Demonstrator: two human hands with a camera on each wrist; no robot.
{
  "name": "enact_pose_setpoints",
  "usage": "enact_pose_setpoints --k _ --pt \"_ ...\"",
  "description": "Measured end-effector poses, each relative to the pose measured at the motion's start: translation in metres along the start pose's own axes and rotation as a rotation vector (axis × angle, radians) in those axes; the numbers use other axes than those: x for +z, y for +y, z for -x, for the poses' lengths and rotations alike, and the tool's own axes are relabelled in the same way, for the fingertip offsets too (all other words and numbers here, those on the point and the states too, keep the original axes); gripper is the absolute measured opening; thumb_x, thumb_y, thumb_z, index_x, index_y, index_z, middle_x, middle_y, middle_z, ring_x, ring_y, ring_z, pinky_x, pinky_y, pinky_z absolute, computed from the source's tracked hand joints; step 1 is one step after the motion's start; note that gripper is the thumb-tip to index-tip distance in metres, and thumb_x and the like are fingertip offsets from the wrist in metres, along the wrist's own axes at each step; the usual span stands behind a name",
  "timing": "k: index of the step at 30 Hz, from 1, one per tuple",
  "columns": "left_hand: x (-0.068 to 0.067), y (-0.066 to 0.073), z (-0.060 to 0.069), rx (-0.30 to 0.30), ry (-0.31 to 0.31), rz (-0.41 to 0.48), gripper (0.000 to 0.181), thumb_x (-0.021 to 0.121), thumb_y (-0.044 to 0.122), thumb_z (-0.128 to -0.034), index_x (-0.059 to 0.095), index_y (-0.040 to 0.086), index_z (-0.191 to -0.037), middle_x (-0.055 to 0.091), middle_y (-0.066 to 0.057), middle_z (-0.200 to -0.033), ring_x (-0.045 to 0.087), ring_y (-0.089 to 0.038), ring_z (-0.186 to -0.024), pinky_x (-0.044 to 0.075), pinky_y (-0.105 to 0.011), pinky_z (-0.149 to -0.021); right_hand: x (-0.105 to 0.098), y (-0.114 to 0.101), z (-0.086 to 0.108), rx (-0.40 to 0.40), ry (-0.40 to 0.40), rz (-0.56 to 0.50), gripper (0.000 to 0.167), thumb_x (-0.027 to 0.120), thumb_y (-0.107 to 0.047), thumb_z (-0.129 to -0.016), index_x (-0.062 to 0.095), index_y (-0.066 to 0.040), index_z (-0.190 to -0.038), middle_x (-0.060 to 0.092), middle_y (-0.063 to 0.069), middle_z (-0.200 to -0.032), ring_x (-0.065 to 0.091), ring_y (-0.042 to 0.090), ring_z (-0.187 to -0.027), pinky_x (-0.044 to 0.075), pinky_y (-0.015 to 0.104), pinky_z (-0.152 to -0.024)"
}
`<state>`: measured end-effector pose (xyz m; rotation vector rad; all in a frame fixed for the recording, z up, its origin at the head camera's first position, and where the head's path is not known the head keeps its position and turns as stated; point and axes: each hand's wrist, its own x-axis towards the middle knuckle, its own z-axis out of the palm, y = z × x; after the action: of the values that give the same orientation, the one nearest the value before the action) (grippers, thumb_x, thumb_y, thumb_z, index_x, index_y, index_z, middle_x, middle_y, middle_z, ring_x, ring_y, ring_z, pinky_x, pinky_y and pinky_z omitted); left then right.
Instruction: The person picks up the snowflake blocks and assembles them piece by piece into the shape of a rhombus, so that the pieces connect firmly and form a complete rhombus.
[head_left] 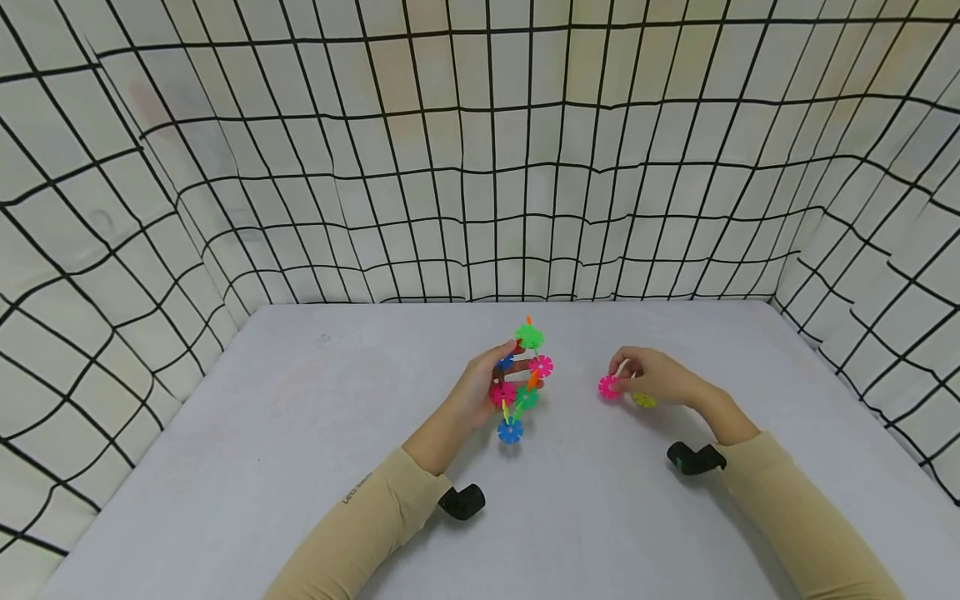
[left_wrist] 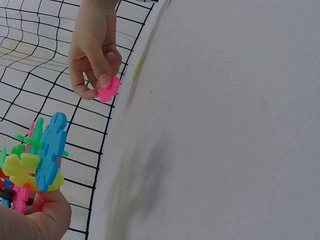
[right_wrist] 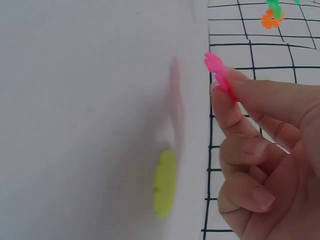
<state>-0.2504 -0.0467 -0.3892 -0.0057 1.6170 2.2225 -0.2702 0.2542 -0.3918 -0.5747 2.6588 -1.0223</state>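
Note:
My left hand (head_left: 477, 390) holds a loop of joined plastic snowflake discs above the table. In the loop are a bright green disc (head_left: 529, 336) at the far end, a blue disc (head_left: 510, 431) at the near end, and pink, orange and yellow discs between. The left wrist view shows a blue disc (left_wrist: 51, 152) standing out beyond the fingers; part of the loop is cut off there. To the right, my right hand (head_left: 663, 377) pinches a single pink disc (right_wrist: 216, 65) between thumb and index finger, apart from the loop. Beneath that hand, a yellow disc (right_wrist: 165, 183) lies on the table.
A white-covered table (head_left: 300, 467) spreads under both hands. White walls with a black grid net (head_left: 491, 167) rise behind it and on both sides. Black curved attachments (head_left: 462, 502) sit at the cuffs of both beige sleeves (head_left: 375, 517).

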Motion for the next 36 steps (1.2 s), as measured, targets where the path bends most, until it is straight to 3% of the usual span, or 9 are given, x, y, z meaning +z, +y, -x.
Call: enact_pose_setpoints --k 5,12,18,32,36 --pt "0.0 0.0 0.0 -0.01 0.011 -0.014 0.047 0.052 0.037 -0.1068 0.058 0.005 -0.14 0.063 -0.014 -0.129 0.069 -0.03 -0.107 0.054 -0.045 -0.096 -0.001 -0.012 -0.002 -0.065 0.133 -0.004 0.021 0.07 -0.012 -0.098 0.066 -0.004 -0.117 0.068 0.005 -0.095 0.058 0.023 -0.085 0.048 0.034 -0.073" --pt "0.001 -0.001 0.001 0.006 -0.023 -0.031 0.048 0.048 0.036 -0.1084 0.055 0.002 -0.142 0.062 -0.017 -0.132 0.068 -0.032 -0.111 0.053 -0.046 -0.098 0.005 -0.041 -0.008 -0.146 0.347 -0.069 0.026 0.07 -0.012 -0.099 0.068 -0.004 -0.124 0.071 0.009 -0.099 0.058 0.033 -0.078 0.045 0.026 -0.064" --pt "0.003 -0.003 0.0 0.013 -0.056 -0.036 0.048 0.047 0.036 -0.1087 0.055 0.002 -0.142 0.063 -0.017 -0.132 0.069 -0.027 -0.106 0.056 -0.043 -0.093 0.013 -0.066 -0.017 -0.226 0.459 -0.122 0.025 0.071 -0.011 -0.098 0.068 -0.005 -0.122 0.072 0.011 -0.099 0.054 0.025 -0.071 0.042 0.024 -0.061" --pt "0.002 -0.005 0.0 0.011 -0.061 -0.017 0.048 0.047 0.035 -0.1092 0.054 0.002 -0.143 0.064 -0.017 -0.13 0.072 -0.022 -0.096 0.056 -0.042 -0.092 0.026 -0.072 -0.033 -0.303 0.51 -0.132 0.022 0.071 -0.011 -0.098 0.069 -0.006 -0.119 0.072 0.01 -0.099 0.052 0.024 -0.069 0.04 0.026 -0.058" --pt "0.001 -0.006 -0.001 0.01 -0.07 -0.026 0.048 0.047 0.034 -0.1088 0.053 0.002 -0.144 0.064 -0.017 -0.131 0.072 -0.027 -0.102 0.058 -0.038 -0.089 0.028 -0.071 -0.035 -0.338 0.51 -0.116 0.019 0.071 -0.008 -0.097 0.071 -0.006 -0.116 0.072 0.008 -0.099 0.052 0.023 -0.068 0.041 0.026 -0.057"
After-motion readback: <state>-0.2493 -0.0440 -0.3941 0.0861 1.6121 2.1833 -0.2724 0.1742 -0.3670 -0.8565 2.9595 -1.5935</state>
